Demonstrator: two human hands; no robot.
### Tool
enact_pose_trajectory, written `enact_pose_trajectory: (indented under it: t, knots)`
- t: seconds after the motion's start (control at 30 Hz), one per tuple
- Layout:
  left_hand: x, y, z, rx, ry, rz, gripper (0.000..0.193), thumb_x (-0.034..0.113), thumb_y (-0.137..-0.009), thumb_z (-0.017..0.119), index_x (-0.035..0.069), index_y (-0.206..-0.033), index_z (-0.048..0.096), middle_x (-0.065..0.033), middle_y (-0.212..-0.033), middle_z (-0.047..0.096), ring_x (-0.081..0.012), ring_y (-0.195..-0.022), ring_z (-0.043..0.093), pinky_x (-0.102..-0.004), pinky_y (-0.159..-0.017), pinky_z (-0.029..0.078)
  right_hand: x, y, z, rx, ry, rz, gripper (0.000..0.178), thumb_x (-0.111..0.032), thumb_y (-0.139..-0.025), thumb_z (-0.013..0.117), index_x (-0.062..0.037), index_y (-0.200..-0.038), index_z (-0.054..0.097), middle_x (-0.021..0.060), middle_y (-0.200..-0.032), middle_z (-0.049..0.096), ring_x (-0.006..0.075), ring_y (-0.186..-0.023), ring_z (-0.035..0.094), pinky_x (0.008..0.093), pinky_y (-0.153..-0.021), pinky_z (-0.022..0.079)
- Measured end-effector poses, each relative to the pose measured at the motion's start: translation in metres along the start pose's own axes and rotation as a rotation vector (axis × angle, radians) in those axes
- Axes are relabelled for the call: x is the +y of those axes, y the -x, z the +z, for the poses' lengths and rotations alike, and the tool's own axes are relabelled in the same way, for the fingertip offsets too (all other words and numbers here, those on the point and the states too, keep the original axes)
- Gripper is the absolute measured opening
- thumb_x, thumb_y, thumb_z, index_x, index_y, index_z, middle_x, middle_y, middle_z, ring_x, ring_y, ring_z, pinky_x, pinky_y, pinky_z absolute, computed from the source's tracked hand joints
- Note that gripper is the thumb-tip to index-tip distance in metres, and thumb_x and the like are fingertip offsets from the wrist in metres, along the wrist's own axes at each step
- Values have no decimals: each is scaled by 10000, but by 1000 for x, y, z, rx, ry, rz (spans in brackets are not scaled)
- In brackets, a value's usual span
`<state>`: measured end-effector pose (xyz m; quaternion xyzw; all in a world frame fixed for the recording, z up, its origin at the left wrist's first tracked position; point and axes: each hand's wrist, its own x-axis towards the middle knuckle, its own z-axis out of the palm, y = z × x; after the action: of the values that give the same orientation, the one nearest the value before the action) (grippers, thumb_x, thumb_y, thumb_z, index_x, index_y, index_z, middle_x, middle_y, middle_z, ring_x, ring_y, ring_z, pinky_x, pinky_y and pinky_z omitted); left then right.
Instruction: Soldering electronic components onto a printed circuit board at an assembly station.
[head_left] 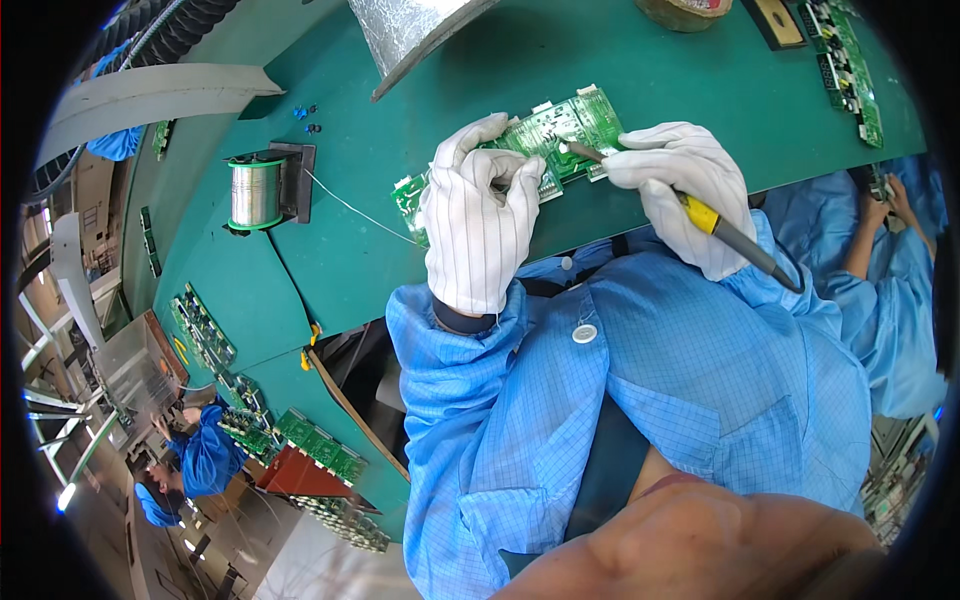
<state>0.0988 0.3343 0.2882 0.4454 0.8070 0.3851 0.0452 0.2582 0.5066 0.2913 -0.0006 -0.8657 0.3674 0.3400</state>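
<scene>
My left hand [472, 225], in a white striped glove, is closed on a green circuit board [592, 120] with white connectors along its far edge. Its thumb and forefinger come together over the board; whether they also pinch the solder wire is hidden. A soldering iron [742, 243] with a yellow and grey handle lies in the grip of my gloved right hand [690, 185]. The iron's tip points left, at the board's surface. From a spool of solder wire [256, 194] on the left, a thin strand runs across the mat toward my left hand.
A silvery foil-covered duct [415, 35] hangs beyond the board. Populated boards [845, 75] lie at the far right, beside a soldering-iron sponge tray [775, 22]. More boards [318, 445] stand at lower left. Small blue parts [306, 112] lie near the spool. Other people work on both sides.
</scene>
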Motion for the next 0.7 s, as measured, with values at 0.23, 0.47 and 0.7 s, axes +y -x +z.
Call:
enact_pose_trajectory:
  t: [0.23, 0.47, 0.7]
  knots:
    - [7, -3, -2, -13, -29, -1, 132, 128, -834, 759, 22, -809, 684, -173, -1170, 676, -299, -1074, 644, -391, -873, 537, -6, -3, 3, -54, 110, -57, 190, -83, -789, 708, -90, -973, 756, 41, -902, 761, 215, -850, 729, 364, -887, 548]
    - [5, -2, -1, -1, -72, 57, 131, 126, -825, 761, 21, -812, 683, -166, -1167, 678, -301, -1081, 642, -399, -884, 531, -13, -5, 3, -80, 161, -53, 207, -93, -773, 735, -83, -979, 754, 55, -942, 761, 218, -840, 724, 360, -855, 553]
    - [5, -2, -3, -18, -33, 14, 127, 101, -820, 744, 27, -802, 642, -159, -1170, 678, -301, -1051, 640, -400, -862, 527, -6, -3, -4, -2, -7, 82, 161, -75, -842, 692, -57, -993, 746, 89, -929, 759, 222, -827, 728, 334, -800, 551]
